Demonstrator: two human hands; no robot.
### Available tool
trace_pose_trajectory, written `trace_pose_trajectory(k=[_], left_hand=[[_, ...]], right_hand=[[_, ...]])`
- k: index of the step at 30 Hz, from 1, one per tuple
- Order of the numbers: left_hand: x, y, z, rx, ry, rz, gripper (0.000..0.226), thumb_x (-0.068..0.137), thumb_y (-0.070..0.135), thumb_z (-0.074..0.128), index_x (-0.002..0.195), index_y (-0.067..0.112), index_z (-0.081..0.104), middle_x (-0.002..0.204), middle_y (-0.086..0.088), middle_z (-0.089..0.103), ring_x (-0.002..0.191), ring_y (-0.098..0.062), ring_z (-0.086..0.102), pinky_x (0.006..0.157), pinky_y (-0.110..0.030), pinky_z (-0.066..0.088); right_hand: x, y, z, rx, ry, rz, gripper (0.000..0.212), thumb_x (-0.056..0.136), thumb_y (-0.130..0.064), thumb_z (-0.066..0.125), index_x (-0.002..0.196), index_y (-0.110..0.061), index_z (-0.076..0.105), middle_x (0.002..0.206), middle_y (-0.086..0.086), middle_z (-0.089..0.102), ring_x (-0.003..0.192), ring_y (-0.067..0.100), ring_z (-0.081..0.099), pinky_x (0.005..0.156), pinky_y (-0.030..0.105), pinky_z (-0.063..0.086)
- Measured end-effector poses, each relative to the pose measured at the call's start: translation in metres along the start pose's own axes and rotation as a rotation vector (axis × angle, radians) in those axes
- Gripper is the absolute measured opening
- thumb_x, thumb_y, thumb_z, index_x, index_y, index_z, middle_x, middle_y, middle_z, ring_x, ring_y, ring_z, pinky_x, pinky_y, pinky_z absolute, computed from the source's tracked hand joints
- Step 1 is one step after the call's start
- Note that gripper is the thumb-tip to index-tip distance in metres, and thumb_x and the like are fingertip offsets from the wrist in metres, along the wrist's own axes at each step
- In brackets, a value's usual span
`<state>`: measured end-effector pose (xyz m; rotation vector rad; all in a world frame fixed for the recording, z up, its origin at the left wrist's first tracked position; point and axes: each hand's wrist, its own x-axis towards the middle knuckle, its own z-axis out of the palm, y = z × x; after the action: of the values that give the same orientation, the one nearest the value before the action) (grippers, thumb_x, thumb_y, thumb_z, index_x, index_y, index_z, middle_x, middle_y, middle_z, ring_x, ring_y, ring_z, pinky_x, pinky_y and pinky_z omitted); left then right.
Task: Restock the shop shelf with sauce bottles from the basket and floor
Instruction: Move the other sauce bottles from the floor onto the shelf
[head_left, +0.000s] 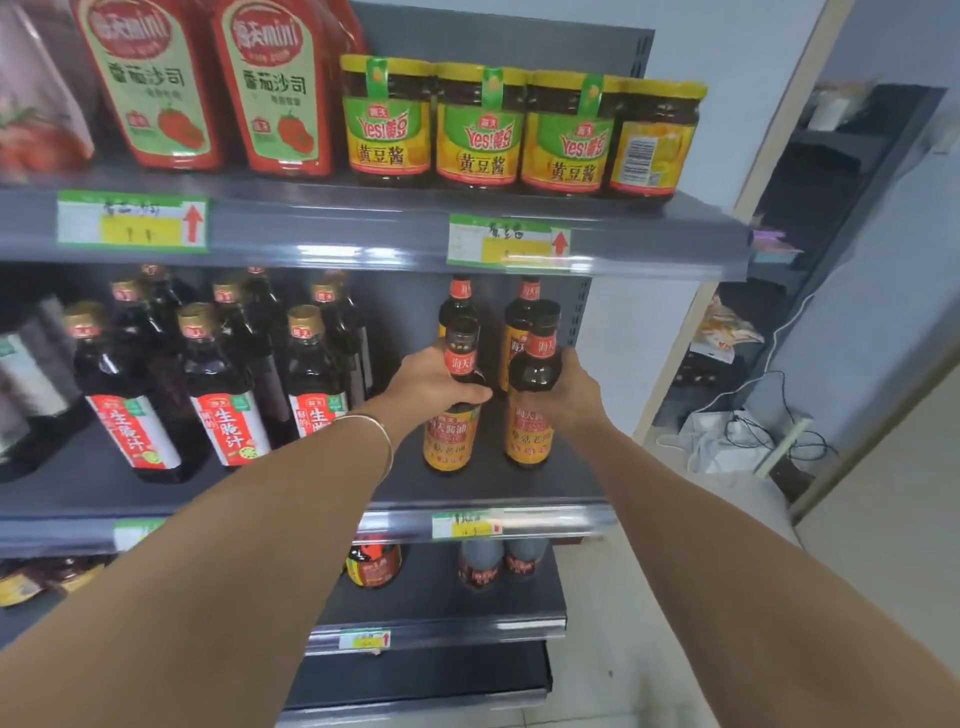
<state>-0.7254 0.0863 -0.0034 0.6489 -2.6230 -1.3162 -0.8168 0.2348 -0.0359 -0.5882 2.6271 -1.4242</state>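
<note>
Two dark sauce bottles with orange labels stand upright at the right end of the middle shelf (519, 488). My left hand (434, 382) grips the left bottle (452, 436) round its shoulder. My right hand (569, 389) grips the right bottle (530, 431) from its right side. Two more bottles of the same kind (460, 304) stand right behind them. No basket or floor stock is in view.
Several dark bottles with red-and-white labels (228, 395) fill the left of the middle shelf. Ketchup packs (275, 88) and yellow-lidded jars (478, 130) sit on the shelf above. Lower shelves hold a few bottles (480, 566). Cables and bags (727, 436) lie on the floor at right.
</note>
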Motion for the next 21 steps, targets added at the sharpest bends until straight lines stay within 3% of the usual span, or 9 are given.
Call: trace_pose_trajectory(k=[5,12,21], left_hand=[[0.037,-0.009,0.007,0.005,0.000,-0.064,0.056,0.067,0.031,0.079,0.118,0.019,0.058,0.117,-0.007,0.066,0.110,-0.028,0.061,0.099,-0.041,0.048],[0.068,-0.013,0.007,-0.029,0.027,-0.052,0.054,0.066,0.033,0.080,0.114,0.018,0.060,0.116,-0.008,0.067,0.107,-0.029,0.063,0.098,-0.043,0.050],[0.081,-0.022,0.002,-0.063,-0.013,-0.038,0.054,0.069,0.041,0.077,0.116,0.021,0.060,0.120,-0.006,0.066,0.111,-0.027,0.061,0.098,-0.040,0.048]], right_hand=[[0.034,0.008,0.009,0.000,0.027,0.042,0.061,0.069,-0.030,0.079,0.119,-0.018,0.045,0.101,-0.005,0.058,0.096,0.019,0.058,0.087,0.039,0.053],[0.056,0.014,0.022,-0.003,0.045,0.102,0.061,0.068,-0.031,0.080,0.117,-0.019,0.046,0.108,-0.001,0.063,0.101,0.023,0.061,0.089,0.043,0.054],[0.060,0.016,0.027,0.115,0.064,0.135,0.069,0.073,-0.021,0.078,0.129,-0.018,0.038,0.104,-0.006,0.056,0.098,0.018,0.057,0.090,0.039,0.051]])
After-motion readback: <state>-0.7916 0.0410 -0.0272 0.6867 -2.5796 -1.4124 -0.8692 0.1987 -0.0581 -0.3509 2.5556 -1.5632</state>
